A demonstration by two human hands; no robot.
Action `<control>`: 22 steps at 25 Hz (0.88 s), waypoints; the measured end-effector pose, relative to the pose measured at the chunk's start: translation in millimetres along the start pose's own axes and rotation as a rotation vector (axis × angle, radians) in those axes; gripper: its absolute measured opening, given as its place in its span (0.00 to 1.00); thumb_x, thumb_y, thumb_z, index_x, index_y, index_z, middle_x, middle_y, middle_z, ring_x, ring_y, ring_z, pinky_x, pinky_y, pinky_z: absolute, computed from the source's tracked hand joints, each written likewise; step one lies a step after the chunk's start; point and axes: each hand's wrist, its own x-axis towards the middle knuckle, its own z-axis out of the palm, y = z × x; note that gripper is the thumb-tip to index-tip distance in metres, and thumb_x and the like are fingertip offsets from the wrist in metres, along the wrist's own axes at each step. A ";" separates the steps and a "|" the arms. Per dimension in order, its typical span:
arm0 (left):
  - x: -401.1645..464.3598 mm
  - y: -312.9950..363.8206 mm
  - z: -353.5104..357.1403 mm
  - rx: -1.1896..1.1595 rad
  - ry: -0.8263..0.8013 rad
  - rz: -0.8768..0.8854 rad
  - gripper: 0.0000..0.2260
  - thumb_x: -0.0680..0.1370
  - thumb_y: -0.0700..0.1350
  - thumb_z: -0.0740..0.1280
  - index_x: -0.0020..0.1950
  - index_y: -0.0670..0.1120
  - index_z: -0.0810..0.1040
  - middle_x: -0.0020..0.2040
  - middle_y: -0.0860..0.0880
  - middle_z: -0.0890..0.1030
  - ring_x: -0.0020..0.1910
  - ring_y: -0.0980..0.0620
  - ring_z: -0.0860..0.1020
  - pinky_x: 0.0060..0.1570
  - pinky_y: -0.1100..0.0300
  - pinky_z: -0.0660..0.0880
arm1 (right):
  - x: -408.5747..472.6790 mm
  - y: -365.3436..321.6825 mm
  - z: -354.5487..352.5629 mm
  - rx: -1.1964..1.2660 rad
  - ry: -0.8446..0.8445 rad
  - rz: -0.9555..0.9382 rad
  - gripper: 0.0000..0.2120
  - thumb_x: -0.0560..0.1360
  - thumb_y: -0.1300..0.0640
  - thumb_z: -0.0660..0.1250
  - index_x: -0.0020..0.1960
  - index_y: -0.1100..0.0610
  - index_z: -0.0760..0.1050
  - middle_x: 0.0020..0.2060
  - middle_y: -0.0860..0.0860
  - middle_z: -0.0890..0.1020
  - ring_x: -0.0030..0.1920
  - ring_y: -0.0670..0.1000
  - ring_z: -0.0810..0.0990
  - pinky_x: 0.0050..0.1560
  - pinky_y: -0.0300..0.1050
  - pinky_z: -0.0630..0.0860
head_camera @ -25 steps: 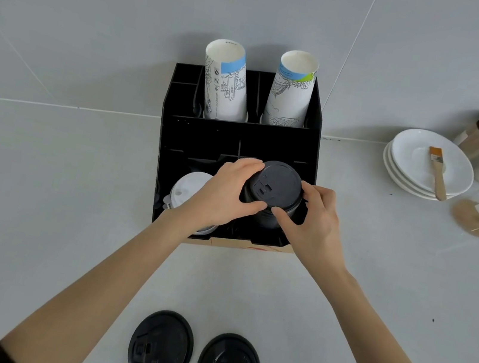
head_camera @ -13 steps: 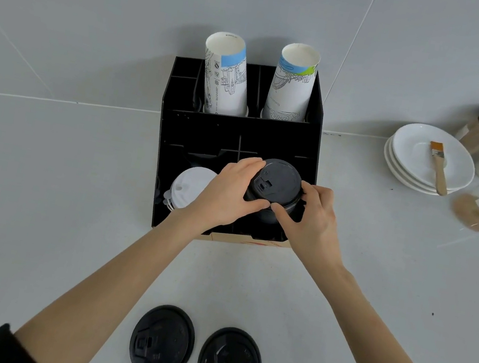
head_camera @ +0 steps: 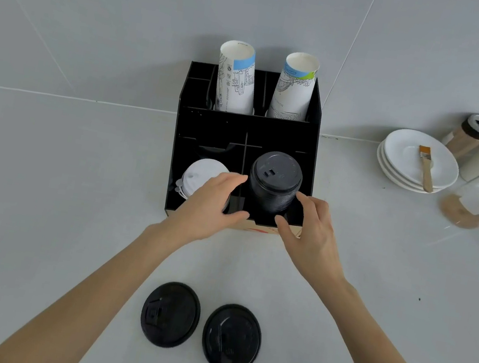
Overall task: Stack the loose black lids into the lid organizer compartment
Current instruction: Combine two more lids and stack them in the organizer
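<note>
Head view, the only one. Landmark: the black lid organizer, backed against the wall.

Stack of black lids stands in the organizer's front right compartment, top well above the rim, leaning a little toward the back. Judged seated where it belongs, since the partition walls keep it from sliding.

Left hand sits at the organizer's front edge, over the divider just left of the stack; fingers spread, loosely curled, holding nothing. Fingertips close to the stack's side; contact cannot be told.

Right hand is at the organizer's front right corner, fingers parted and empty, just beside the stack's lower right. The flanking pair reads as steadying or letting go.

White lids fill the front left compartment. Two paper cup stacks stand in the rear slots.

In front of the organizer, well apart from it on the counter, two loose black lids lie flat, side by side, not touching. Judged still to be stacked.
</note>
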 end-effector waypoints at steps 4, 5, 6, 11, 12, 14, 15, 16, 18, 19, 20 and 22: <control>-41.0 -7.6 14.3 -0.006 -0.048 -0.035 0.26 0.74 0.46 0.65 0.70 0.47 0.59 0.71 0.48 0.64 0.68 0.52 0.63 0.62 0.67 0.55 | -27.4 2.3 2.5 -0.004 -0.064 -0.040 0.23 0.74 0.55 0.63 0.67 0.57 0.62 0.64 0.56 0.68 0.64 0.55 0.68 0.61 0.43 0.65; -51.2 -8.7 19.3 -0.015 -0.056 -0.041 0.26 0.74 0.47 0.65 0.69 0.47 0.59 0.71 0.48 0.64 0.68 0.52 0.63 0.62 0.67 0.55 | -34.7 3.2 3.4 -0.008 -0.078 -0.047 0.23 0.74 0.55 0.63 0.67 0.57 0.62 0.64 0.56 0.68 0.64 0.55 0.68 0.62 0.44 0.65; -60.2 -9.8 24.2 -0.020 -0.061 -0.047 0.25 0.75 0.47 0.65 0.69 0.47 0.59 0.70 0.48 0.65 0.68 0.52 0.63 0.62 0.67 0.55 | -41.1 4.5 4.6 -0.014 -0.094 -0.053 0.22 0.74 0.55 0.63 0.66 0.57 0.63 0.63 0.56 0.69 0.64 0.55 0.68 0.62 0.44 0.66; -100.6 -14.8 47.7 -0.021 -0.113 -0.119 0.26 0.75 0.48 0.64 0.70 0.48 0.58 0.71 0.50 0.64 0.68 0.53 0.62 0.65 0.64 0.57 | -75.5 14.6 13.9 -0.031 -0.184 -0.064 0.22 0.74 0.54 0.63 0.66 0.57 0.63 0.64 0.54 0.69 0.63 0.54 0.69 0.63 0.44 0.66; -107.2 -15.2 51.4 -0.017 -0.125 -0.125 0.26 0.75 0.48 0.64 0.70 0.48 0.58 0.71 0.50 0.64 0.68 0.53 0.62 0.65 0.64 0.58 | -82.5 16.9 16.0 -0.033 -0.210 -0.064 0.23 0.74 0.54 0.63 0.66 0.57 0.62 0.64 0.53 0.69 0.64 0.53 0.69 0.63 0.44 0.66; -118.9 -14.9 58.6 -0.004 -0.163 -0.133 0.27 0.74 0.50 0.65 0.70 0.49 0.58 0.71 0.51 0.63 0.69 0.53 0.61 0.66 0.63 0.58 | -97.3 21.2 20.4 -0.039 -0.271 -0.058 0.24 0.74 0.53 0.63 0.67 0.56 0.61 0.65 0.52 0.68 0.65 0.52 0.68 0.65 0.45 0.66; -124.4 -14.8 62.4 0.003 -0.186 -0.139 0.27 0.74 0.50 0.65 0.70 0.50 0.58 0.71 0.52 0.62 0.69 0.53 0.61 0.67 0.61 0.58 | -105.0 22.9 22.6 -0.040 -0.300 -0.054 0.24 0.74 0.53 0.63 0.68 0.55 0.60 0.65 0.52 0.67 0.65 0.52 0.67 0.66 0.45 0.66; -128.9 -14.8 65.7 0.009 -0.208 -0.145 0.28 0.74 0.50 0.65 0.70 0.50 0.57 0.72 0.51 0.62 0.70 0.53 0.60 0.68 0.60 0.57 | -111.6 24.7 24.9 -0.040 -0.328 -0.051 0.25 0.74 0.52 0.63 0.68 0.55 0.59 0.66 0.52 0.67 0.66 0.52 0.67 0.66 0.45 0.66; -137.6 -13.5 72.2 0.030 -0.255 -0.150 0.28 0.74 0.50 0.65 0.70 0.49 0.57 0.72 0.51 0.62 0.70 0.51 0.60 0.69 0.58 0.57 | -124.5 27.7 29.4 -0.054 -0.394 -0.039 0.28 0.74 0.51 0.63 0.69 0.54 0.56 0.67 0.51 0.64 0.67 0.51 0.65 0.67 0.44 0.64; -141.4 -13.8 75.6 0.052 -0.274 -0.145 0.29 0.73 0.50 0.65 0.70 0.49 0.57 0.72 0.50 0.62 0.70 0.51 0.59 0.69 0.57 0.56 | -129.8 29.0 31.7 -0.066 -0.427 -0.030 0.30 0.73 0.51 0.64 0.70 0.54 0.55 0.68 0.51 0.63 0.68 0.51 0.64 0.67 0.43 0.63; -145.2 -14.2 78.8 0.080 -0.285 -0.136 0.29 0.73 0.51 0.65 0.70 0.49 0.56 0.72 0.50 0.62 0.70 0.50 0.59 0.69 0.56 0.56 | -134.8 30.2 34.0 -0.076 -0.454 -0.024 0.31 0.73 0.51 0.64 0.70 0.54 0.54 0.68 0.50 0.62 0.68 0.51 0.63 0.68 0.43 0.62; -151.7 -16.2 83.8 0.138 -0.290 -0.121 0.29 0.74 0.52 0.64 0.71 0.50 0.55 0.72 0.51 0.61 0.70 0.51 0.59 0.69 0.56 0.54 | -142.7 32.6 38.6 -0.087 -0.479 -0.024 0.32 0.72 0.52 0.65 0.70 0.54 0.53 0.68 0.51 0.62 0.68 0.51 0.63 0.69 0.43 0.62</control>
